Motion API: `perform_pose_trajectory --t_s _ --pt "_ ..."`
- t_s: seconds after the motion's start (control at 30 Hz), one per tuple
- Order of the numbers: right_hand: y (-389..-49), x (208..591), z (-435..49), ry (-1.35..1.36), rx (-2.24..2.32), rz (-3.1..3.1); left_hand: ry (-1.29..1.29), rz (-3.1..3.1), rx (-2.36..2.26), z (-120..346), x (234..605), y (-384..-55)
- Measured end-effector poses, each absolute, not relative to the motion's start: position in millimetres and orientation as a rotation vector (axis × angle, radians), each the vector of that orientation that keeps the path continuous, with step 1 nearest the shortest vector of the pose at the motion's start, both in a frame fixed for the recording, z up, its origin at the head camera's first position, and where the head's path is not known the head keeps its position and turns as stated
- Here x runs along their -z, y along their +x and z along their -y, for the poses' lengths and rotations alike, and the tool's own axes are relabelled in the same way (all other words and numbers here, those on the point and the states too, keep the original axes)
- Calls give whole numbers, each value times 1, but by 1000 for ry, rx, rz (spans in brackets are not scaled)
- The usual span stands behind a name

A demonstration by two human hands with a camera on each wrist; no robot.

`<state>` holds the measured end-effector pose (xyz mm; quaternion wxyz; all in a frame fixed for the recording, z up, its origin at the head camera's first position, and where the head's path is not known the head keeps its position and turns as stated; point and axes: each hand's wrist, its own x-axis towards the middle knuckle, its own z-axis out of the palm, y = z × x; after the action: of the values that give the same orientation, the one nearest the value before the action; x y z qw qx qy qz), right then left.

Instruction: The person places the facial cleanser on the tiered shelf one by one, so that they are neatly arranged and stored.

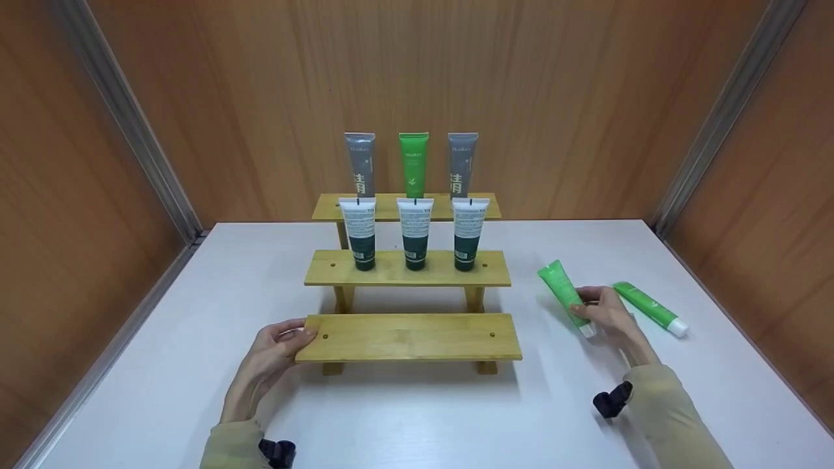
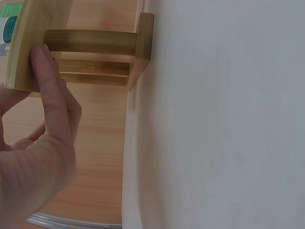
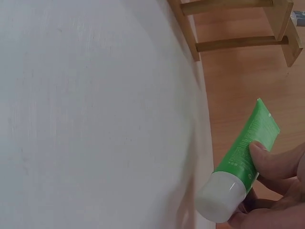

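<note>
My left hand [image 1: 270, 357] pinches the left end of the lowest shelf on a three-step wooden stand [image 1: 407, 339]; the left wrist view shows its thumb and fingers on either side of the board. To the right of the stand, my right hand [image 1: 612, 317] holds a green tube [image 1: 561, 286] with a white cap, tilted, cap end toward me. In the right wrist view the thumb presses on the green tube [image 3: 250, 143] near its middle. A second green tube [image 1: 646, 306] lies on the table just beyond that hand.
On the middle shelf stand three white-and-dark-green tubes [image 1: 416, 228]. The top shelf bears a green tube [image 1: 414, 163] between two grey-blue tubes [image 1: 362, 163]. The white table [image 1: 417, 423] is enclosed by wood-grain walls [image 1: 417, 78] at the back and both sides.
</note>
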<state>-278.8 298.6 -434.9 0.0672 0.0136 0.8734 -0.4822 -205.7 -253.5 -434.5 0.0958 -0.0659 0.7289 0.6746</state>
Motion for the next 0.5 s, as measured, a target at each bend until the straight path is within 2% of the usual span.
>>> perform_pose_trajectory --t_s 0.5 --pt "-268 421 -285 36 1570 -2621 -198 -2158 -2006 254 435 -206"
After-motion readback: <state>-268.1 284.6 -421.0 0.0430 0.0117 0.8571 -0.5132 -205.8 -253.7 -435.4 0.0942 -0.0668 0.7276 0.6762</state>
